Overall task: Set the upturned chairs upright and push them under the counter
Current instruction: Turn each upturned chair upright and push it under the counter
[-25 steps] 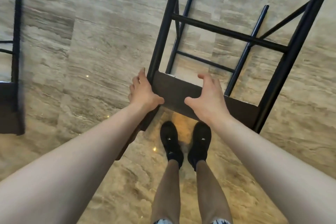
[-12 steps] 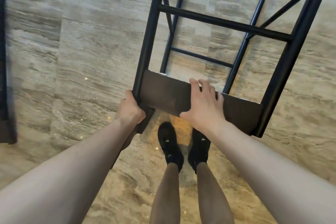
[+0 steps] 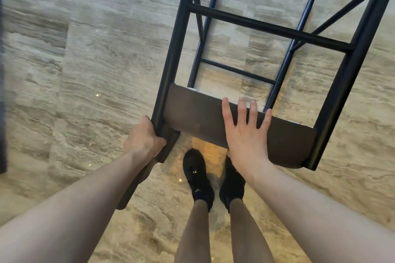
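Note:
A tall chair (image 3: 198, 117) with a black metal frame and a dark brown seat is tipped over, its legs and crossbars pointing away from me over the floor. My left hand (image 3: 144, 139) grips the near left corner of the frame where the leg meets the seat. My right hand (image 3: 245, 130) lies flat on the brown seat panel, fingers straight and spread. The chair's backrest runs down under my left forearm and is mostly hidden.
The floor (image 3: 85, 70) is polished beige marble tile. My two feet in black shoes (image 3: 197, 177) stand right below the seat edge. A dark blurred edge of another chair (image 3: 2, 92) shows at the far left border.
My left hand has closed round the frame corner. My right hand's fingers moved from curled over the seat's far edge to flat and spread. The chair's legs swung slightly upward in view.

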`<action>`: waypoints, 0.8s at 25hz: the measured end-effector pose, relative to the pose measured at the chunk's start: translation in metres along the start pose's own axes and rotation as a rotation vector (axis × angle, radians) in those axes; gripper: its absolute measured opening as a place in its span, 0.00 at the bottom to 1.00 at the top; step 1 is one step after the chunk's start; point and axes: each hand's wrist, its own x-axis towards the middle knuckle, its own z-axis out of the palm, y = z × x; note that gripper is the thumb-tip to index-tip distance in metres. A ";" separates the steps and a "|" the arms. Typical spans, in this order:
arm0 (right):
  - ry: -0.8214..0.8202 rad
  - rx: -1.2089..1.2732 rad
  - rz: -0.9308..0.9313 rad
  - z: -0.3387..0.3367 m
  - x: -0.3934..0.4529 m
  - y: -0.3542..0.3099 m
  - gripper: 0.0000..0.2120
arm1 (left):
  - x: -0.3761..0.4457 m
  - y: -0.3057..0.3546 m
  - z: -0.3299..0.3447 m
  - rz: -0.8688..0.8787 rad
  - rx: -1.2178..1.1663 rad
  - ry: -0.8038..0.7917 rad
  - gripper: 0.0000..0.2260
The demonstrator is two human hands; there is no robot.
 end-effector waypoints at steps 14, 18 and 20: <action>-0.022 -0.178 -0.101 -0.052 -0.040 0.048 0.62 | -0.062 0.004 -0.027 0.107 -0.347 -0.176 0.07; -0.109 -0.166 -0.175 -0.115 -0.057 0.047 0.62 | -0.108 0.000 -0.068 0.052 -0.414 -0.193 0.06; -0.123 -0.188 -0.197 -0.152 -0.065 0.046 0.62 | -0.132 -0.002 -0.092 0.028 -0.432 -0.180 0.04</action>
